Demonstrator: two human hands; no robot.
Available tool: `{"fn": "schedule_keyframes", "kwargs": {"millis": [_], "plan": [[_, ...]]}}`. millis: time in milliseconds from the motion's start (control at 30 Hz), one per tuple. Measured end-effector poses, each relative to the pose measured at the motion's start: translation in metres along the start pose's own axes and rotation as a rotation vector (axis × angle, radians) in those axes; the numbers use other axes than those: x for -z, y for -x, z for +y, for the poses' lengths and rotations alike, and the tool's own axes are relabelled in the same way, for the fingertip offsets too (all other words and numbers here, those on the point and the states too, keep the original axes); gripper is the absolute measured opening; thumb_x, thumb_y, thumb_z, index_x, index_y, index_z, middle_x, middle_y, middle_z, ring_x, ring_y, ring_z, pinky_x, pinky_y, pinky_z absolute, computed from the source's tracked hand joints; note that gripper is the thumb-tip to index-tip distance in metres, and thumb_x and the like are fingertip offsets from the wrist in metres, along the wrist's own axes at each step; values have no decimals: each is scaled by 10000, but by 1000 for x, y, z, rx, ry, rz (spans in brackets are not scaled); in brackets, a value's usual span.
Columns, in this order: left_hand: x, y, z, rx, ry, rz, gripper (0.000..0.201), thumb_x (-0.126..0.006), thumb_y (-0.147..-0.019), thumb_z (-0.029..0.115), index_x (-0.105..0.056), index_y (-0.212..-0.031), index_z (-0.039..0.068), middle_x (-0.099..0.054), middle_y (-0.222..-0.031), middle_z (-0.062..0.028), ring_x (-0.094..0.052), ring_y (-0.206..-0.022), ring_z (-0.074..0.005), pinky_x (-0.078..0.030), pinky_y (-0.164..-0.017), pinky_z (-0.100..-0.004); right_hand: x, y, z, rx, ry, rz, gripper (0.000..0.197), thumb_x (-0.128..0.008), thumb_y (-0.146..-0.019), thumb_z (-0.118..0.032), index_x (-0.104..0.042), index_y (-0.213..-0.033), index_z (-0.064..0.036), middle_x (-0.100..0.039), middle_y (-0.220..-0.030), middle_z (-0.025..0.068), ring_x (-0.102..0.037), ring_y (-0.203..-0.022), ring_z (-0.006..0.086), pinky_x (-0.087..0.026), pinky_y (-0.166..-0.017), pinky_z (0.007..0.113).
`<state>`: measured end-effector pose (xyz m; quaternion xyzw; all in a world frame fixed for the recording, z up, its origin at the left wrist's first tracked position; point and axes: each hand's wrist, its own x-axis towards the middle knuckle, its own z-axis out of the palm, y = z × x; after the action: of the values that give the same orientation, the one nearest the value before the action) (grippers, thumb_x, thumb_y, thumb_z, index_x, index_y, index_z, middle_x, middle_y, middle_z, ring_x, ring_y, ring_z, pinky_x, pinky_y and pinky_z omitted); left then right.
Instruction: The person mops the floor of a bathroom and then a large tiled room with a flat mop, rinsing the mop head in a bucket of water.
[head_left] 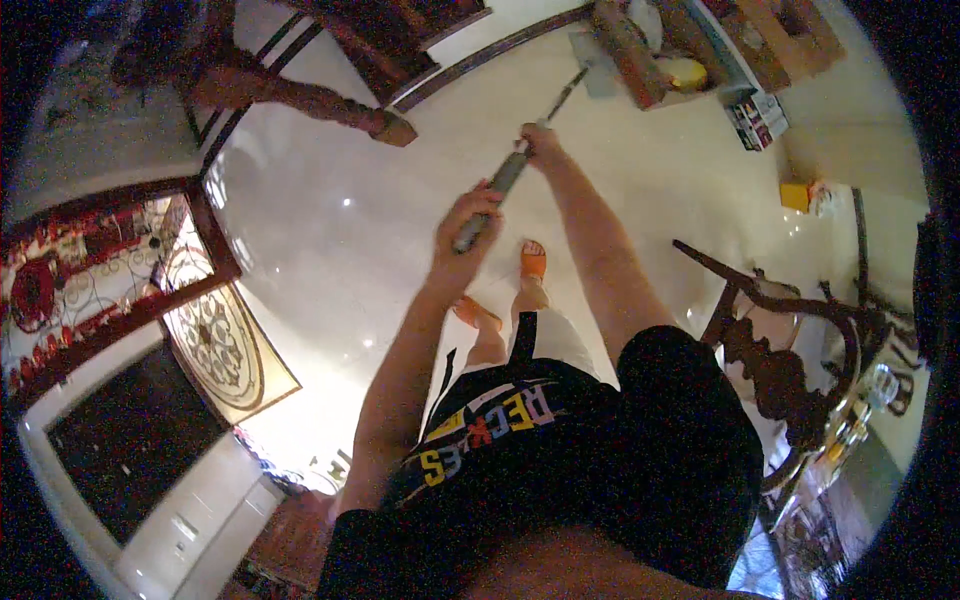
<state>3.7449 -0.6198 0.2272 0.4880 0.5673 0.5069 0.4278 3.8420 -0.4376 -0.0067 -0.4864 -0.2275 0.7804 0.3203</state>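
A flat mop (510,177) with a thick grey grip runs from the middle of the view to the far right. My left hand (464,228) is closed around the grip's near end. Further up, my right hand (541,146) wraps the pole where the grip meets the thinner, darker shaft. The pale grey-green flat head (597,82) lies on the floor (400,210), beside a brown open box or shelf (630,60). Its outline is faint, and part of it may be hidden by that box.
A carved wooden leg (300,98) stands at the far left, near dark wooden furniture (385,40). On the right is a carved wooden chair (780,360). Small boxes (757,120) and a yellow item (796,196) line the right wall. A patterned floor panel (225,345) lies left.
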Motion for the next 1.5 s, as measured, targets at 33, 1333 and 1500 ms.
{"fn": "schedule_keyframes", "kwargs": {"millis": [33,1333,1500], "plan": [[-13,-2,-1,17,17,-63,117,-548,-760,-35,-516,-846,37,-530,-1029,-85,-388,-1160,-256,-302,-937,-327,45,-28,11,211,276,-115,173,-529,-687,-10,-401,-601,-90,-400,-566,47,-457,-499,176,-438,-467,324],[246,514,152,370,-278,966,42,-514,-765,-34,-518,-784,3,-581,-893,-152,-545,-928,-247,-342,-947,-473,-343,386,423,-622,597,-1106,259,-639,-726,-219,-492,-774,-11,-565,-709,124,-595,-645,240,-518,-598,352],[268,490,156,263,-203,827,35,-539,-767,11,-531,-796,-7,-579,-928,-157,-522,-988,-294,-337,-947,-456,-371,395,348,-798,550,-591,261,-616,-726,-170,-463,-699,39,-545,-661,146,-596,-578,276,-544,-536,364]]}}
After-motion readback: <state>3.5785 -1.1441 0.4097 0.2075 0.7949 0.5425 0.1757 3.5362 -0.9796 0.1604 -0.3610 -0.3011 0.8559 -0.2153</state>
